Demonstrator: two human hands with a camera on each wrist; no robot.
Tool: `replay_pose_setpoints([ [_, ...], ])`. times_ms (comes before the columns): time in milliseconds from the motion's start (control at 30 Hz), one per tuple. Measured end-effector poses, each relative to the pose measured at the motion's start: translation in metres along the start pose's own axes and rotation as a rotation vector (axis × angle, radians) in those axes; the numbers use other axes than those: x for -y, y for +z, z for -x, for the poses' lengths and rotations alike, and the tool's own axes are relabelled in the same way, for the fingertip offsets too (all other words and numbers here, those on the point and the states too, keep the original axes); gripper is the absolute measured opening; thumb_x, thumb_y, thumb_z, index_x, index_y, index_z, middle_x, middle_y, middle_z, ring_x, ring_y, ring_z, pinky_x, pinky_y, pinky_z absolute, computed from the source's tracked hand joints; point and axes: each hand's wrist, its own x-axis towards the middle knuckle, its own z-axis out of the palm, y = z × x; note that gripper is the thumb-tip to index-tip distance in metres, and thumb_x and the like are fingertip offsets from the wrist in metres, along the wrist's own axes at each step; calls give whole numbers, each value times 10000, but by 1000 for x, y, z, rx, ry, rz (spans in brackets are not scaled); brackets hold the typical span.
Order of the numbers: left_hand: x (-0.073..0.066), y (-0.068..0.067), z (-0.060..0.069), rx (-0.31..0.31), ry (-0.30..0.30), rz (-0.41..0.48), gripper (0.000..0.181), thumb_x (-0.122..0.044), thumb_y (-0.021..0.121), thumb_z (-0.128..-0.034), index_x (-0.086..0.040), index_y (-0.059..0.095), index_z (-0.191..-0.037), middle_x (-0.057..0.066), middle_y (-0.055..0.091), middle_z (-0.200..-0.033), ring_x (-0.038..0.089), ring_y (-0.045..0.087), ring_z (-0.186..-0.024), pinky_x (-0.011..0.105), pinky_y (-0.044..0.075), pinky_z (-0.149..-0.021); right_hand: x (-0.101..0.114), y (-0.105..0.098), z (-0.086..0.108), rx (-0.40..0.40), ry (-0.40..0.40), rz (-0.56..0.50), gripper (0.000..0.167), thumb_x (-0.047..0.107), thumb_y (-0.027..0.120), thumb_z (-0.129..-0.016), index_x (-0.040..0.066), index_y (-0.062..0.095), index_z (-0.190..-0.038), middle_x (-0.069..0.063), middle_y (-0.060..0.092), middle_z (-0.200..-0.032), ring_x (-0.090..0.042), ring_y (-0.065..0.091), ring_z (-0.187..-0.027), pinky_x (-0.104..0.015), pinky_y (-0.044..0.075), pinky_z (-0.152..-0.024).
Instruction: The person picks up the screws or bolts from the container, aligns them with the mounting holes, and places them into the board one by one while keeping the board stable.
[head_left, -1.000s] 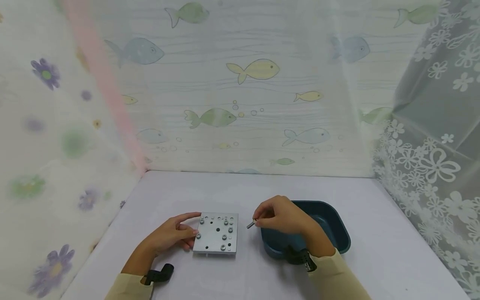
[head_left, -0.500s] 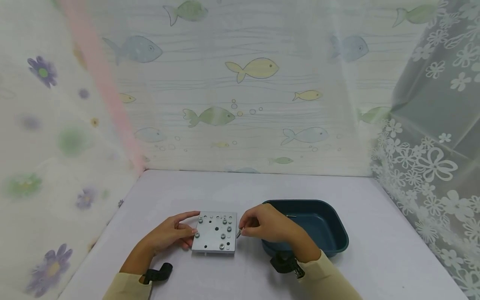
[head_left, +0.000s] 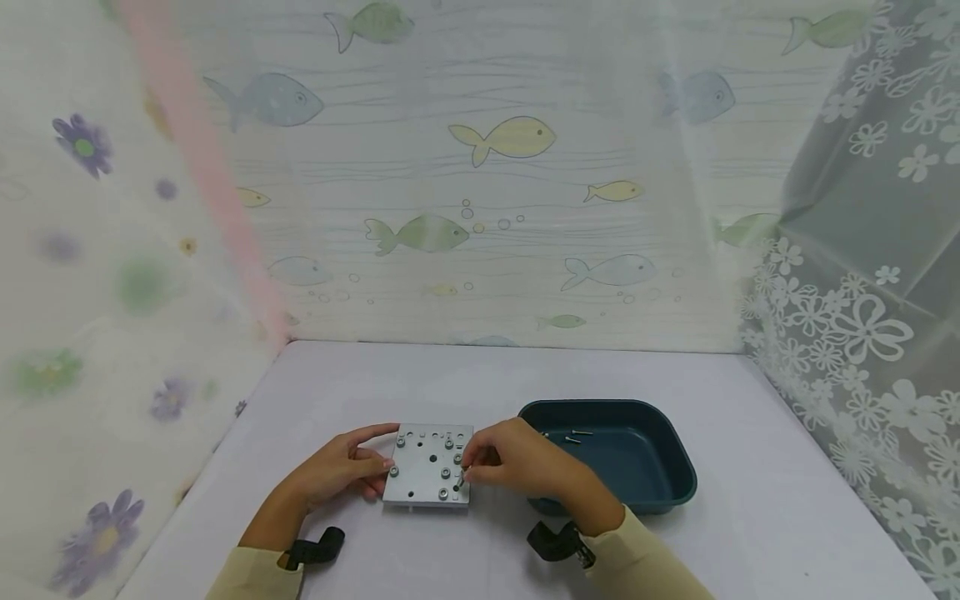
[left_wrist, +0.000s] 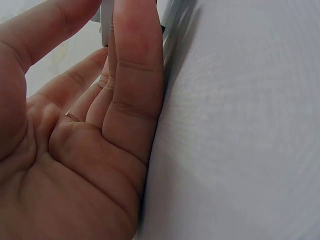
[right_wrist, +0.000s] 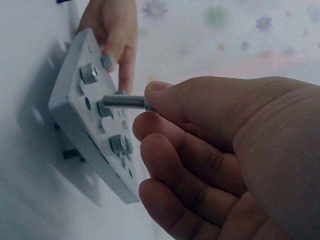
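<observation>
Clamping metal plate, nr 6 o'clock in head view, by its 9 o'clock edge w/ L hand; pinching screw in R hand, pointing it at plate's 4 o'clock area, can't tell if touching. Can see sev. bolts seated in plate, plus teal tub on table at plate's 3 o'clock w/ loose screws twd tub's 10 o'clock.

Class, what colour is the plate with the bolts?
The plate is silver-grey, clearest in the head view.
</observation>
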Motion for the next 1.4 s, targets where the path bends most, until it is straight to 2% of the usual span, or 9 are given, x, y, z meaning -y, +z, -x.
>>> replay_pose_setpoints([
  [367,0,1,1,0,1,10,743,-219,773,-944,-150,409,-1588,145,752,-919,226,713,-744,369,635,-689,3,13,-4,-9,3,65,76,185,811,-917,183,778,-985,184,699,-856,44,622,-751,-155,551,-687],
  [733,0,1,1,5,9,13,737,-215,769,-947,-144,409,-1586,144,750,-910,221,711,-740,366,635,-688,7,21,-6,-4,32,155,62,209,819,-909,237,771,-936,201,646,-764,30,560,-687,-149,510,-626],
  [1167,0,0,2,2,-5,14,756,-238,777,-941,-151,402,-1592,143,752,-927,226,712,-752,372,636,-695,5,26,-9,8,19,242,31,267,813,-912,253,790,-927,197,598,-702,23,503,-645,-156,430,-567],
  [1400,0,0,2,3,-1,18,754,-235,775,-943,-154,401,-1593,145,752,-933,228,714,-749,368,635,-694,2,28,-10,6,8,291,34,290,816,-911,276,788,-926,213,588,-692,26,505,-651,-160,433,-579],
])
